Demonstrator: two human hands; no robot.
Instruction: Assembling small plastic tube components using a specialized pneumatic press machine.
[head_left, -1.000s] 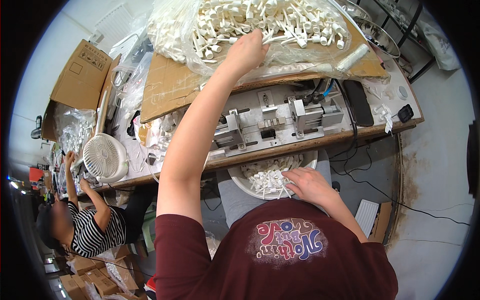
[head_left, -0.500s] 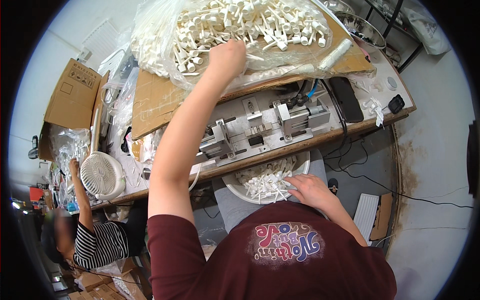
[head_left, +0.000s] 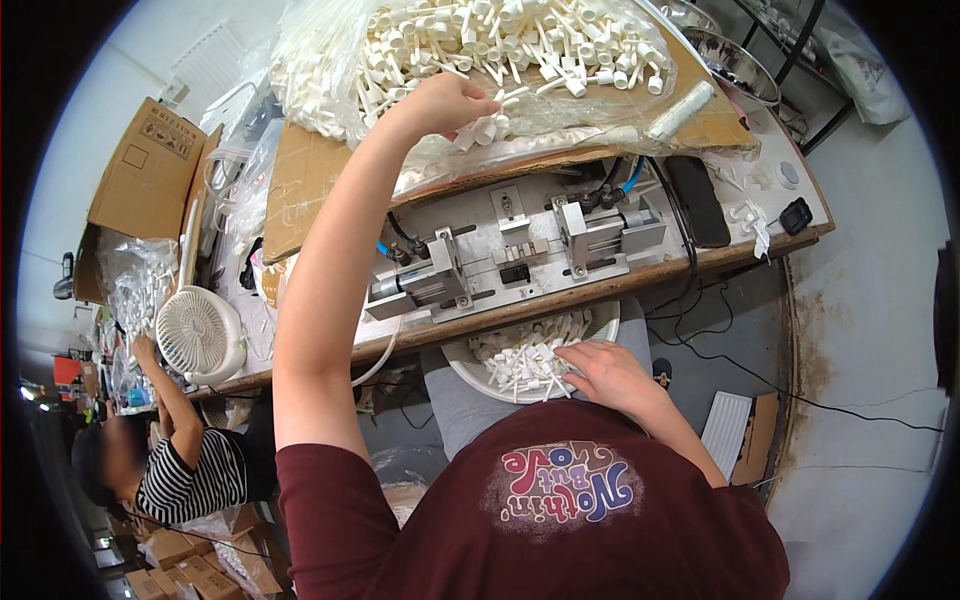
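Observation:
A heap of white plastic scoops [head_left: 520,45], small cups with thin handles, lies in a clear plastic bag on the far cardboard. At the near edge of that heap my left hand [head_left: 445,105] is closed in a pinch on a white scoop [head_left: 487,130]; the fingers partly cover it. On my lap stands a white basin [head_left: 613,322] filled with more white pieces [head_left: 525,365]. My right hand [head_left: 610,373] lies at the basin's near right side, fingers stretched out over the pieces and touching them.
Between heap and basin, a metal fixture [head_left: 515,255] with two clamp blocks is mounted on the bench. A black phone [head_left: 697,200] and cables lie to its right. At left are a white fan [head_left: 200,335], a cardboard box [head_left: 145,185] and a co-worker in a striped shirt [head_left: 200,480].
My left hand has shifted slightly left and lifted from the heap, a scoop now showing under its fingers. My right hand has moved a little left and up over the basin.

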